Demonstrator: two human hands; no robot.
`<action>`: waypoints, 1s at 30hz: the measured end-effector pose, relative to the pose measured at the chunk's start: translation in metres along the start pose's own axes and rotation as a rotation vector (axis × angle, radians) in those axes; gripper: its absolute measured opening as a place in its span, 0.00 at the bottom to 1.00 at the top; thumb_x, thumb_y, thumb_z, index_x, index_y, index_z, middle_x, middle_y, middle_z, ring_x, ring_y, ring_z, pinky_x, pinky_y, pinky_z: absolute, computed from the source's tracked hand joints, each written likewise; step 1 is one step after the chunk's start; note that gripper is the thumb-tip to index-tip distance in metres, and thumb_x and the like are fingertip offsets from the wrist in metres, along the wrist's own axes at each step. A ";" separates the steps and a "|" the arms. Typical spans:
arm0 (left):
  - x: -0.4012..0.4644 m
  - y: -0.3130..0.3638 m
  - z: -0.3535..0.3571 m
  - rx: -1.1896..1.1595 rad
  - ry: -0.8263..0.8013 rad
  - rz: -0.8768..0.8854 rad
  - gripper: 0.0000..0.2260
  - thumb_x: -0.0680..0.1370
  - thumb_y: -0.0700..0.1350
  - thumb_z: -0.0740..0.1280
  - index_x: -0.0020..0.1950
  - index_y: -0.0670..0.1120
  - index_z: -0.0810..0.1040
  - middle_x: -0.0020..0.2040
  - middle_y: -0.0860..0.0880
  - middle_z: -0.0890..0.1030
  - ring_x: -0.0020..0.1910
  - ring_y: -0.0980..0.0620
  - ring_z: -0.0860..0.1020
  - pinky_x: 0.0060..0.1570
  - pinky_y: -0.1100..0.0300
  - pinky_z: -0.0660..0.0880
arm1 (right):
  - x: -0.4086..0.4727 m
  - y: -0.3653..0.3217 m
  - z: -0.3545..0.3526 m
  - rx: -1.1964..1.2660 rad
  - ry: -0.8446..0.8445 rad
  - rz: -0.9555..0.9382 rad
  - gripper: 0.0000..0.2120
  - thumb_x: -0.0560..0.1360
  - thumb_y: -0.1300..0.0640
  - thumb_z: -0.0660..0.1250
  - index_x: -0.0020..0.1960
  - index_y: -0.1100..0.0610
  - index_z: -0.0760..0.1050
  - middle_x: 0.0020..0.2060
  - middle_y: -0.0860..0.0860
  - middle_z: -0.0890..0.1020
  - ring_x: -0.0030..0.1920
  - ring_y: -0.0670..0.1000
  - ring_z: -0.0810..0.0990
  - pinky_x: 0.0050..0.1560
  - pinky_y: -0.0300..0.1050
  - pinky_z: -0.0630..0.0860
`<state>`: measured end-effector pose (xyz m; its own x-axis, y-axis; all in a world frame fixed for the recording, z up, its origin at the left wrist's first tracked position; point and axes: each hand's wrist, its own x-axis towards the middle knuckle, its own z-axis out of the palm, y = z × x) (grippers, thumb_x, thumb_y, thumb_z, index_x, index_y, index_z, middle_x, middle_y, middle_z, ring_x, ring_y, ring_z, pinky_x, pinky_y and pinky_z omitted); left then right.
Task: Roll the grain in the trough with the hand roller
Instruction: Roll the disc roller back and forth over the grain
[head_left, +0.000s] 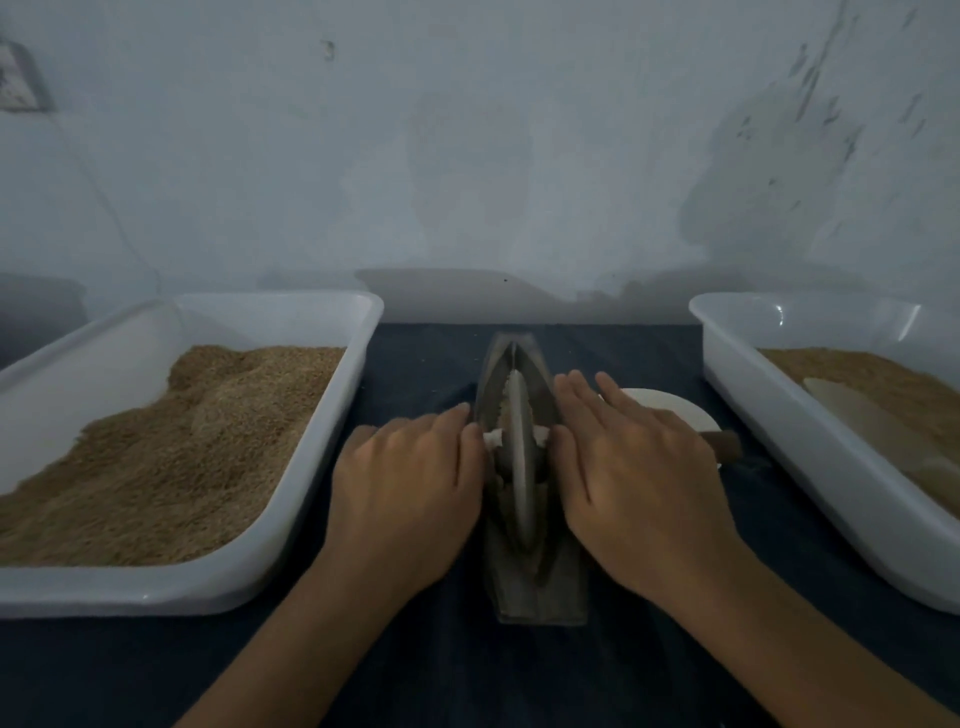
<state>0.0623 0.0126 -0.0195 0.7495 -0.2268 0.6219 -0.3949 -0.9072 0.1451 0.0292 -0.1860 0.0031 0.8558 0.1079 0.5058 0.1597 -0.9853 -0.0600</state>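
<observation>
We see the boat-shaped metal trough (519, 467) lying lengthwise at the middle of the dark blue cloth (467, 675), its far tip pointing toward the wall (467, 156). The disc-shaped hand roller (521, 462) stands upright on edge inside it, and its pale axle handle (493, 439) sticks out to either side. Our left hand (410, 483) lies palm down on the left end of that handle, fingers straight and close together; our right hand (639, 467) lies the same way on the right end, fingers flat and slightly spread. The grain inside the trough is too dim for us to make out. A white tray (291, 519) heaped with brown grain (182, 457) sits to the left, another white tray (779, 415) with grain to the right, and a small white bowl (670, 405) shows just behind the right hand.
</observation>
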 end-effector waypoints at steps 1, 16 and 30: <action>0.003 0.001 0.001 0.016 -0.006 -0.014 0.18 0.84 0.52 0.50 0.45 0.54 0.78 0.42 0.53 0.84 0.35 0.51 0.79 0.40 0.49 0.76 | 0.002 0.001 0.000 0.005 -0.029 0.016 0.29 0.85 0.43 0.45 0.77 0.55 0.72 0.73 0.52 0.76 0.75 0.54 0.73 0.67 0.56 0.76; 0.086 -0.009 0.043 0.217 -0.265 -0.085 0.13 0.84 0.50 0.48 0.44 0.51 0.67 0.47 0.51 0.79 0.38 0.47 0.71 0.40 0.52 0.65 | 0.098 0.018 0.041 -0.054 -0.222 0.117 0.28 0.86 0.46 0.43 0.72 0.58 0.74 0.67 0.56 0.80 0.76 0.58 0.70 0.67 0.57 0.70; 0.060 0.002 0.027 0.256 -0.204 -0.058 0.26 0.83 0.53 0.45 0.63 0.53 0.82 0.58 0.52 0.86 0.50 0.46 0.82 0.49 0.51 0.70 | 0.058 0.020 0.030 0.095 -0.231 0.075 0.31 0.86 0.43 0.40 0.81 0.55 0.63 0.78 0.51 0.70 0.80 0.54 0.64 0.78 0.55 0.61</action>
<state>0.1207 -0.0122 -0.0029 0.8680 -0.2153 0.4475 -0.2215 -0.9744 -0.0390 0.0963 -0.1950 0.0052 0.9549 0.0729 0.2879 0.1277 -0.9760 -0.1765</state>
